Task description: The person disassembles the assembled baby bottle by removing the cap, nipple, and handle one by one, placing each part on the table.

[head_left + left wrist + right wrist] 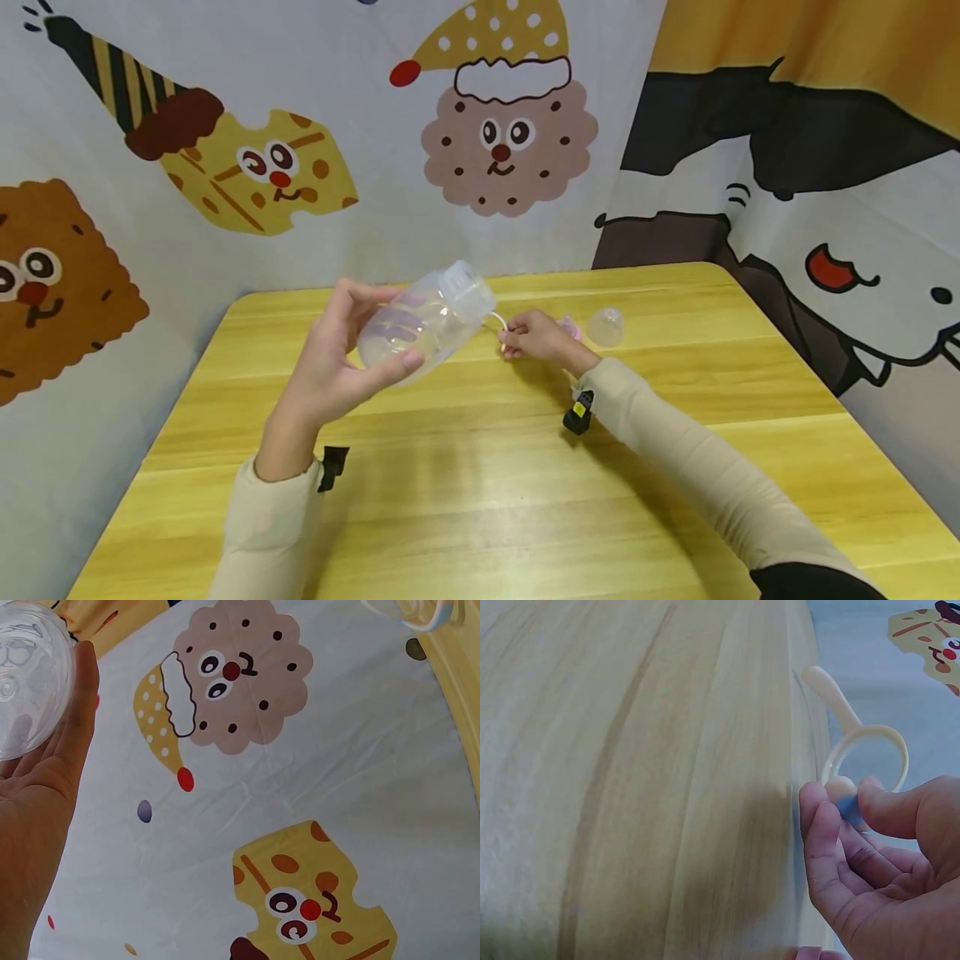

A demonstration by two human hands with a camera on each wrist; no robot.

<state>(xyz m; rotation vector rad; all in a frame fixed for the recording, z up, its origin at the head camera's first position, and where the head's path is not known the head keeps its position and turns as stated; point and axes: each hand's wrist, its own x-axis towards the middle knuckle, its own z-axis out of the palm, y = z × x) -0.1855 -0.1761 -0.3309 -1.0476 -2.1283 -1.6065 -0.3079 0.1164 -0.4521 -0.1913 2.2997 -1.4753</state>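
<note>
My left hand grips a clear baby bottle, tilted so its frosted neck end points up and to the right. In the left wrist view the round base of the bottle shows at the left edge. Between thumb and fingers, my right hand pinches a pale bottle handle, a ring with an arm sticking out. A blue patch of it shows at the fingertips in the right wrist view. From the head view, this handle is close by the bottle's neck, partly covered by the hand.
Just beyond my right hand, a small pink part and a clear dome-shaped cap are on the wooden table. A cloth printed with cartoon figures hangs behind the table's far edge.
</note>
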